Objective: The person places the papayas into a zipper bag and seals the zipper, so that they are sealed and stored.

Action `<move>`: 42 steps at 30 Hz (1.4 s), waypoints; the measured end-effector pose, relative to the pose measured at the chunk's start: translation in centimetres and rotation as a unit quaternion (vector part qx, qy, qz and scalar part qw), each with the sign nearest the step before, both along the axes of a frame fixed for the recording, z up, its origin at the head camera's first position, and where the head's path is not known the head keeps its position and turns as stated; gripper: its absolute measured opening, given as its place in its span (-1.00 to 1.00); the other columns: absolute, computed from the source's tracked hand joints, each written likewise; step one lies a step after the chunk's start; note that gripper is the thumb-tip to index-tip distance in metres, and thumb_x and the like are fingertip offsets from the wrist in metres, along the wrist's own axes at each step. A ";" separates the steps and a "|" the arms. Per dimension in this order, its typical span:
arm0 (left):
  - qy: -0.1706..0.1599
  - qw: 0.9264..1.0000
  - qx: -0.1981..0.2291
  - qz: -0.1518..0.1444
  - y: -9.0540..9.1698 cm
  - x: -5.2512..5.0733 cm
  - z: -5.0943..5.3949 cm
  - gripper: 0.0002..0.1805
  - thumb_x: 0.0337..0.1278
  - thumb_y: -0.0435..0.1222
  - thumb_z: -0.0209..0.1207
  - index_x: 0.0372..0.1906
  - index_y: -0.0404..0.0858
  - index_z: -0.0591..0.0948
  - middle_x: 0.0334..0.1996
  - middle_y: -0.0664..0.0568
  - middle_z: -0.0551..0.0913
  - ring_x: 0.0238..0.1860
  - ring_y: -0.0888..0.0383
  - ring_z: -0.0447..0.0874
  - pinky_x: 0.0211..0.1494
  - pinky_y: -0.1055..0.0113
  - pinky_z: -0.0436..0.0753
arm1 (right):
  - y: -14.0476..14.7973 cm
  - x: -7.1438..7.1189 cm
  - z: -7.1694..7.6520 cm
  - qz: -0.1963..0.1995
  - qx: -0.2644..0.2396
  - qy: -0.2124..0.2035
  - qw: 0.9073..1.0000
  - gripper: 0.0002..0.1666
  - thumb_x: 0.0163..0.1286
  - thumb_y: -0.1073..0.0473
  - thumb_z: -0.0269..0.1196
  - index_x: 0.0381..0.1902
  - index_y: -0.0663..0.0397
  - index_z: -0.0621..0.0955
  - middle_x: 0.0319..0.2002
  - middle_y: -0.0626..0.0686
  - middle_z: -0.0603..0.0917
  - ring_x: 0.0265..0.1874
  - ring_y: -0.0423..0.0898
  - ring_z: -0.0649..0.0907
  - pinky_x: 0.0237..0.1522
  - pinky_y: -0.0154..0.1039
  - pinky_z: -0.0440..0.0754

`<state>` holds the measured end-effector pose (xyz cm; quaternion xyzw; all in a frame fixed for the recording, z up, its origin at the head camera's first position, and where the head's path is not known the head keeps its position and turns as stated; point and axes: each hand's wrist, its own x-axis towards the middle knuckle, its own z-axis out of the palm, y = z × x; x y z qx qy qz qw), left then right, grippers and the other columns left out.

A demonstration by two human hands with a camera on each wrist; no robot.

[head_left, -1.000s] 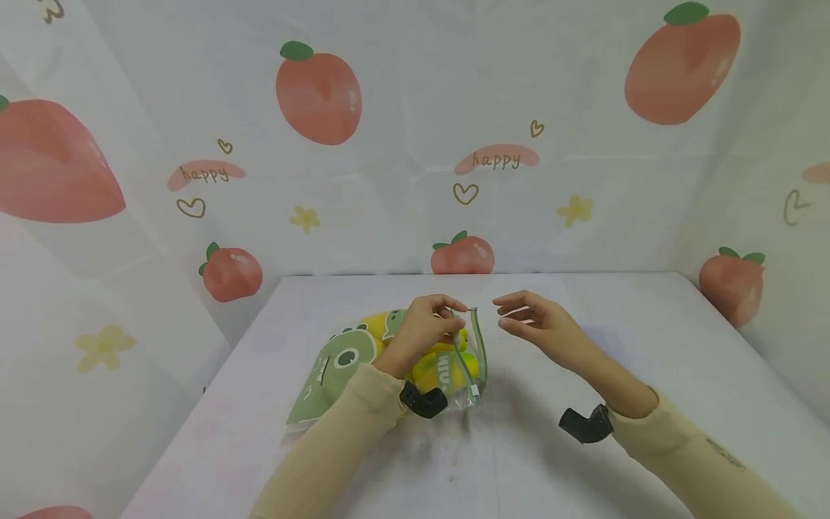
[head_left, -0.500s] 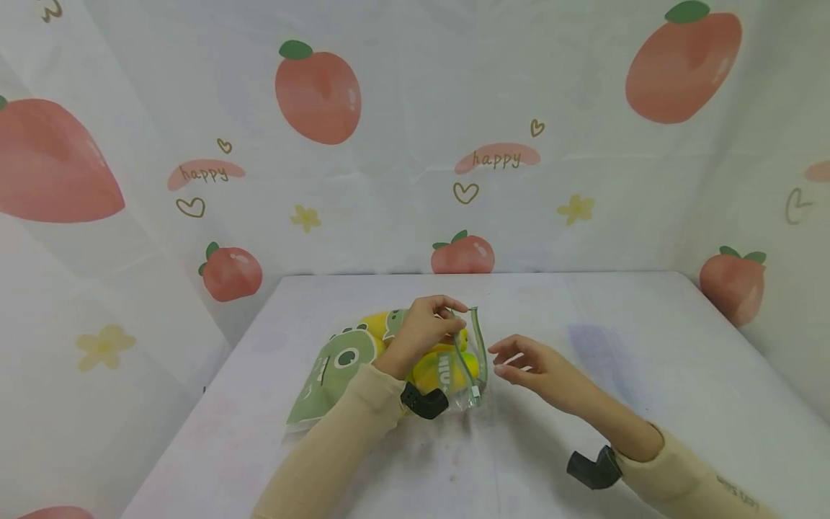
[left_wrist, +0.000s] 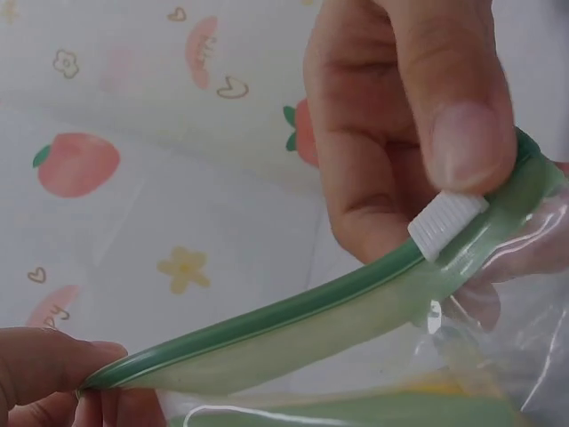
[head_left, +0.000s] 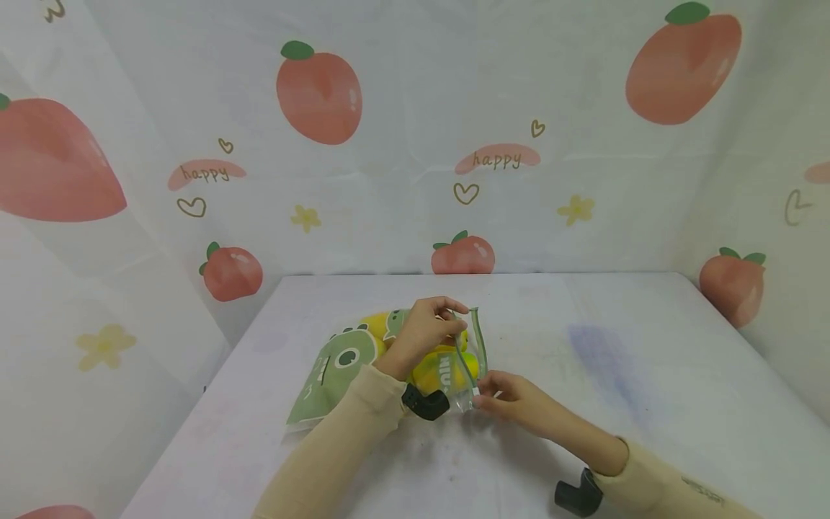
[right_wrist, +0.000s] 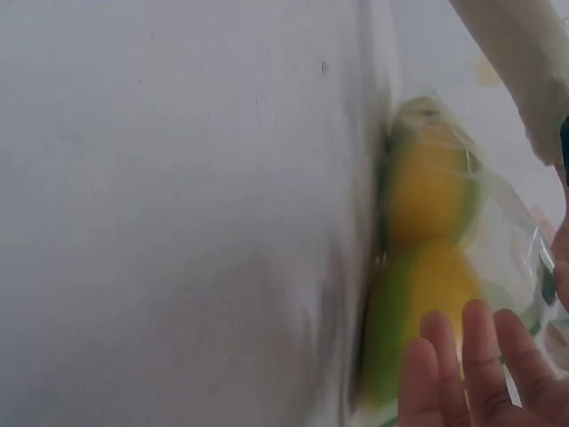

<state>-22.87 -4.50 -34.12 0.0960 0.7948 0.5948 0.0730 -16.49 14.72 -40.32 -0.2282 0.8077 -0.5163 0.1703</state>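
Note:
A clear slider zip bag (head_left: 344, 367) with a green dinosaur print lies on the table, bulging with yellow rounded things (head_left: 424, 373). My left hand (head_left: 428, 328) pinches the far end of its green zip strip (left_wrist: 267, 320), the thumb and fingers meeting at the strip's tip in the left wrist view. At the near end, my right hand (head_left: 519, 400) has its thumb (left_wrist: 462, 142) against the white slider (left_wrist: 444, 222), with curled fingers behind the strip. The bag's mouth gapes between the hands. In the right wrist view the right fingers (right_wrist: 484, 374) appear beside the bag.
The white table (head_left: 648, 346) stretches right and toward me, with a bluish stain (head_left: 603, 360) on its right half. Behind it hangs a cloth (head_left: 402, 86) printed with peaches. Each wrist carries a black camera mount (head_left: 424, 402).
My right hand has come down and toward me from above the bag's mouth to the slider at its near end. The left hand and the bag have stayed in place.

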 end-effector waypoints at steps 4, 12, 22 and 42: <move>0.002 1.000 0.003 -0.003 0.0 0.1 -0.1 -0.80 0.11 -0.43 0.26 -0.13 -0.28 0.68 -0.50 0.02 0.45 -0.55 0.16 0.55 -0.30 0.31 0.73 | -0.4 0.0 0.0 -0.007 -0.011 -0.003 1.000 -0.74 0.42 0.12 0.17 -0.19 0.27 0.52 -0.36 0.06 0.61 -0.47 -0.09 0.58 -0.44 -0.30 0.57; 0.023 0.999 -0.046 -0.014 -0.9 0.8 0.9 -0.81 0.18 -0.34 0.25 -0.11 -0.26 0.64 -0.33 -0.06 0.56 -0.34 0.11 0.62 -0.19 0.23 0.74 | -0.7 0.0 -0.2 -0.014 -0.011 0.001 1.000 -0.77 0.42 0.18 0.16 -0.20 0.30 0.51 -0.41 -0.01 0.59 -0.52 -0.13 0.57 -0.45 -0.28 0.56; 0.102 0.992 -0.069 -0.024 -4.2 5.2 4.3 -0.81 0.22 -0.30 0.24 -0.08 -0.20 0.64 -0.32 -0.06 0.62 -0.35 0.07 0.64 -0.20 0.20 0.74 | -0.7 -0.1 -0.1 -0.015 -0.011 0.002 1.000 -0.76 0.40 0.18 0.19 -0.19 0.31 0.51 -0.39 0.01 0.59 -0.47 -0.09 0.59 -0.42 -0.27 0.60; -0.135 0.979 0.083 -0.129 -3.2 12.6 -5.1 -0.77 0.21 -0.38 0.17 -0.09 -0.44 0.61 -0.42 0.06 0.60 -0.43 0.22 0.64 -0.33 0.30 0.74 | -0.9 -0.2 0.0 -0.019 -0.007 0.001 1.000 -0.76 0.39 0.17 0.20 -0.20 0.30 0.52 -0.39 0.02 0.60 -0.42 0.00 0.63 -0.39 -0.25 0.61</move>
